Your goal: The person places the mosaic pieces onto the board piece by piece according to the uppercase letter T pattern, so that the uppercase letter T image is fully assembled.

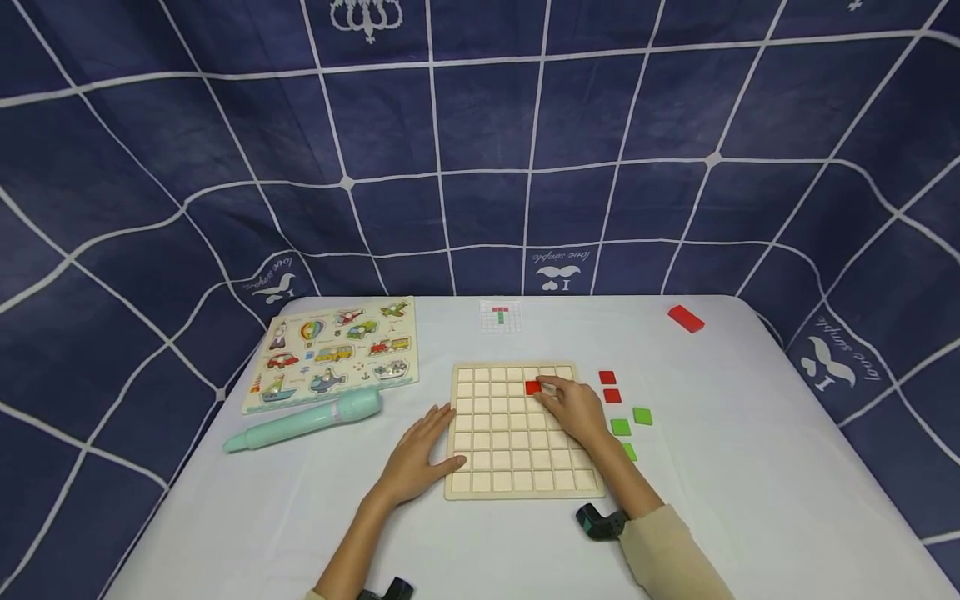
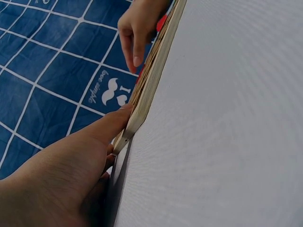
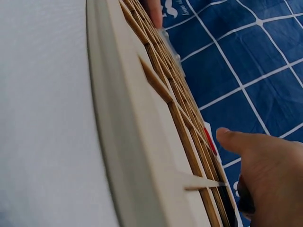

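Observation:
A square wooden grid board lies on the white table. My left hand rests at its left edge, fingers stretched along the side and thumb on the rim; the left wrist view shows that thumb on the board's edge. One red square tile sits in a cell of the second row from the back. Thumb and forefinger of my right hand are spread at the tile's right side. In the right wrist view a small gap shows between the right thumb and the red tile.
Right of the board lie two red tiles and several green tiles. A small pattern card is behind the board. Further left are a picture puzzle board and a mint-green tube-shaped object. A red block lies at back right.

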A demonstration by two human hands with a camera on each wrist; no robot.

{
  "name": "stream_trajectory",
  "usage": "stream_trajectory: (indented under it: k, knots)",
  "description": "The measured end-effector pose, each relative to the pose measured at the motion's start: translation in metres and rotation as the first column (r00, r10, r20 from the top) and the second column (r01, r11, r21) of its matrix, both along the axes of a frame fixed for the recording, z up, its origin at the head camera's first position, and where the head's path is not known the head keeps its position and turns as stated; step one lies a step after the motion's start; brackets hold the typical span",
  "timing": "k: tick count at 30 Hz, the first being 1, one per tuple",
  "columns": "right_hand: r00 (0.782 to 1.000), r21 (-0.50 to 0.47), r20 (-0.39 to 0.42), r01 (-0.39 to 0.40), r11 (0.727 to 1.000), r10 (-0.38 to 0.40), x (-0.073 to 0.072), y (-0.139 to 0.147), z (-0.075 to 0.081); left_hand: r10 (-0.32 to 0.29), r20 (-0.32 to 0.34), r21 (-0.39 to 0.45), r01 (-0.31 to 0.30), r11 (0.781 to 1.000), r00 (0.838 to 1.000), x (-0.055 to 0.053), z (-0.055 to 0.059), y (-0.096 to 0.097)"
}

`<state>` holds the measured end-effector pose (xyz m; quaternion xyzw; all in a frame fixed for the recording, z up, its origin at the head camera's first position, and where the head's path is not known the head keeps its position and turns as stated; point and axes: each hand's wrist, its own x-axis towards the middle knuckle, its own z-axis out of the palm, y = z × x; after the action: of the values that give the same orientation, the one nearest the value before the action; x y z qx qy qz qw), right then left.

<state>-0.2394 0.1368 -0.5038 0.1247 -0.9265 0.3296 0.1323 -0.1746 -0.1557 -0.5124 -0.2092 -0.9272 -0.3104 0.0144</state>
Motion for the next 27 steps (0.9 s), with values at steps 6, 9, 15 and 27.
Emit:
stream_trajectory:
  k: [6, 9, 15, 27]
  knots:
    - [0.999, -0.002, -0.046, -0.024, 1.0, 0.024, 0.003, 0.011, 0.007, -0.006, -0.008, 0.004, 0.006, 1.0, 1.0, 0.001, 0.0, 0.001]
    - [0.999, 0.007, -0.05, -0.009, 1.0, 0.009, 0.001, 0.027, 0.008, -0.004, 0.007, 0.007, 0.004, 1.0, 1.0, 0.001, 0.002, 0.001]
    - [0.993, 0.016, -0.078, 0.086, 0.996, -0.084, -0.005, 0.07, 0.006, 0.001, 0.013, -0.002, -0.001, 1.0, 1.0, 0.002, 0.003, 0.0]
    - [0.98, 0.005, 0.016, 0.199, 0.98, -0.199, -0.008, 0.111, -0.001, -0.004, 0.003, 0.003, 0.004, 1.0, 1.0, 0.001, 0.002, 0.0]
